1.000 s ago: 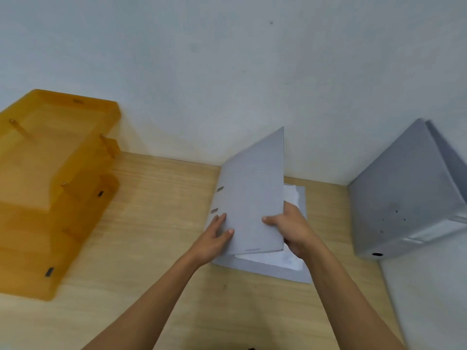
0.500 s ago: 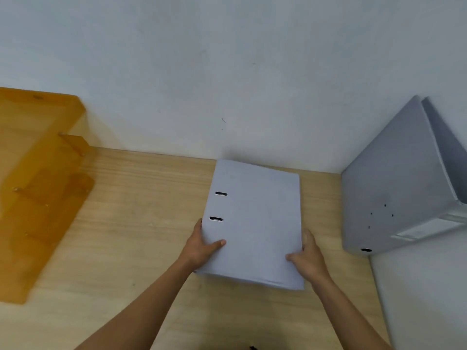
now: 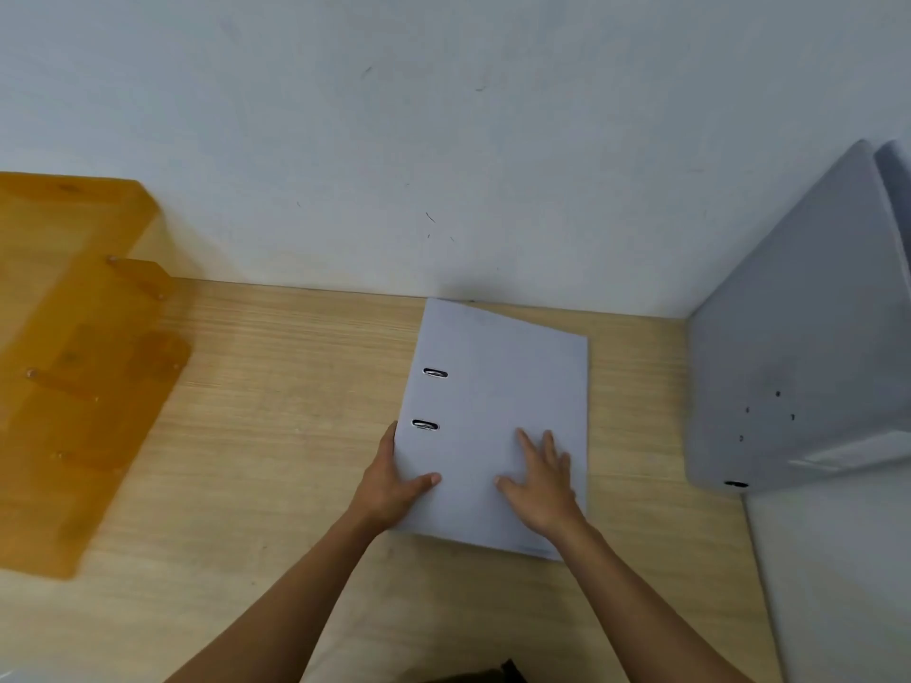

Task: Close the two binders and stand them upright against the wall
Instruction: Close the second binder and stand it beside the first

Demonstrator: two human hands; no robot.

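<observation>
A pale grey binder (image 3: 498, 386) lies flat and closed on the wooden desk (image 3: 276, 436), its far edge near the back wall; two metal slots show near its left side. My left hand (image 3: 392, 480) grips its spine edge at the near left corner, thumb on the cover. My right hand (image 3: 540, 478) lies flat on the cover with fingers spread. A second grey binder (image 3: 798, 357) stands upright at the right, leaning in the corner against the wall, spine toward me.
An amber translucent tiered paper tray (image 3: 74, 347) stands at the left by the wall. The white wall (image 3: 443, 140) runs along the desk's back edge. A pale surface (image 3: 838, 584) borders the desk on the right.
The binder's raised cover came down and the binder is now closed flat. My right hand moved from the binder's near right edge onto the cover, palm down.
</observation>
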